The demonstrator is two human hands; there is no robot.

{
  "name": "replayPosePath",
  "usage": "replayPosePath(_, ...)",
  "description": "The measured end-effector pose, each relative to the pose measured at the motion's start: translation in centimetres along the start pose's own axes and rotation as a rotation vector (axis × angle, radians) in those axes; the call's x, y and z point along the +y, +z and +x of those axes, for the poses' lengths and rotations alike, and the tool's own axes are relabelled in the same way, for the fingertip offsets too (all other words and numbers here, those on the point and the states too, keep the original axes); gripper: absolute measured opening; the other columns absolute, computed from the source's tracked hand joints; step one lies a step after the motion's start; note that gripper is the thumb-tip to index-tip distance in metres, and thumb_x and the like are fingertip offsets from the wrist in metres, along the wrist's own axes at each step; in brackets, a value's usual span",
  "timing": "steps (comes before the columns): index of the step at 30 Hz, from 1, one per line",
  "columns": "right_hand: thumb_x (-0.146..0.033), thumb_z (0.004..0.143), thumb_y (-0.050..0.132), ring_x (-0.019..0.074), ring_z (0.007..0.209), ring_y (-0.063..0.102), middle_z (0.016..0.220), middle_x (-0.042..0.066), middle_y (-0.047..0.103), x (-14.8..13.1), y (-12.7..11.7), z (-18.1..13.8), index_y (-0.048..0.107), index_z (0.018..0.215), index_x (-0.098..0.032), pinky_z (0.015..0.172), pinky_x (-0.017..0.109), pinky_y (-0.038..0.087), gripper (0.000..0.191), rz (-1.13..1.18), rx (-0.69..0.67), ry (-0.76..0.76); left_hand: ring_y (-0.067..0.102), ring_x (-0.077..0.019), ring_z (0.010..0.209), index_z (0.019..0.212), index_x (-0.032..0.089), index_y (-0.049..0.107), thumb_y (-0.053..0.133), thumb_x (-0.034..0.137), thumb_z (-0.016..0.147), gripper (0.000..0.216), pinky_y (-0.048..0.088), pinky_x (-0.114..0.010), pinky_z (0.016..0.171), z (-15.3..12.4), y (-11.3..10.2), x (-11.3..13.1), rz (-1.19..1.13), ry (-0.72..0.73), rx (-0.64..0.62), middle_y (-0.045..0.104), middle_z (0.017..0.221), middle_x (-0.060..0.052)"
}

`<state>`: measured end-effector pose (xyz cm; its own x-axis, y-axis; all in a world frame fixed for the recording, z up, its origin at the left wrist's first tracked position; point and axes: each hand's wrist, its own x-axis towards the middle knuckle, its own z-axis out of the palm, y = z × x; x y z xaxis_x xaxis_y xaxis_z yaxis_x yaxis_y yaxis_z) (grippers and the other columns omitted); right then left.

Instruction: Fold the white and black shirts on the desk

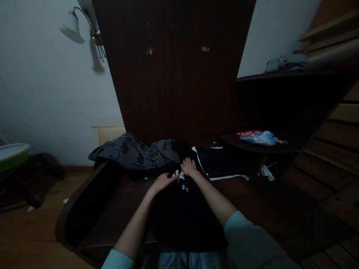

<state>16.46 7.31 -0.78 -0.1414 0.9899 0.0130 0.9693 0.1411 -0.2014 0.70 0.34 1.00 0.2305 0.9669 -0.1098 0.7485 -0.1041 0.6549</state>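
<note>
A black garment with white printed lettering (187, 216) lies spread over the dark wooden bench, its near end reaching my lap. Lying on its left part near the print is my left hand (165, 182), fingers stretched out and open. My right hand (189, 167) rests a little farther away on the same cloth, also open, fingers spread flat. Behind my left hand a grey garment with dark lettering (140, 153) sits in a loose heap. To the right of my right hand lies a folded black garment with white edging (218, 161).
The bench has a curved armrest (75, 201) on the left. A tall dark panel (174, 74) rises behind it. Corner shelves stand at right, the lower one bearing a blue-white plastic bag (259, 138). A green tub (14, 157) stands at far left, under a wall lamp (72, 28).
</note>
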Motion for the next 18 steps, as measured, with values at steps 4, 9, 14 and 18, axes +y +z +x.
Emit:
replayPosePath(4, -0.03, 0.087, 0.031, 0.0256, 0.128, 0.021, 0.137, 0.017, 0.029, 0.5, -1.1, -0.6, 0.043, 0.122, -0.007, 0.101, 0.043, 0.017, 0.044, 0.047, -0.033, -0.048, 0.058, -0.0225, 0.092, 0.107, 0.014, 0.055, 0.065, 0.04, 0.058, 0.056, 0.044, -0.027, 0.077, -3.2, -0.3, -1.5, -0.014, 0.083, -0.09, 0.063, 0.104, -0.007)
replayPosePath(9, -0.032, 0.084, 0.04, 0.0153, 0.117, 0.04, 0.127, 0.006, 0.046, 2.4, -3.3, -6.0, 0.05, 0.117, -0.019, 0.098, 0.028, 0.029, 0.037, 0.147, -0.054, -0.218, 0.057, -0.0248, 0.094, 0.103, 0.017, 0.056, 0.064, 0.035, 0.058, 0.05, 0.043, -0.03, 0.079, -9.0, -0.3, -3.6, 0.127, -0.021, 0.019, 0.064, 0.101, -0.009)
replayPosePath(14, -0.042, 0.08, 0.045, 0.018, 0.124, 0.031, 0.134, 0.006, 0.037, 5.1, -3.5, -16.5, 0.045, 0.122, -0.021, 0.103, 0.033, 0.023, 0.047, 0.32, -0.092, -0.396, 0.059, -0.0227, 0.085, 0.083, 0.018, 0.062, 0.056, 0.038, 0.064, 0.028, 0.044, -0.027, 0.073, -12.8, 0.3, -4.2, -0.042, -0.046, 0.09, 0.067, 0.086, -0.005)
replayPosePath(18, -0.051, 0.071, 0.053, 0.0204, 0.129, 0.018, 0.14, 0.005, 0.026, 6.7, -3.2, -22.6, 0.039, 0.127, -0.025, 0.105, 0.037, 0.018, 0.063, 0.319, -0.192, -0.382, 0.058, -0.0194, 0.072, 0.072, 0.017, 0.057, 0.046, 0.047, 0.07, 0.032, 0.046, -0.026, 0.065, -13.6, 1.1, -3.9, -0.294, 0.014, 0.269, 0.063, 0.072, -0.003)
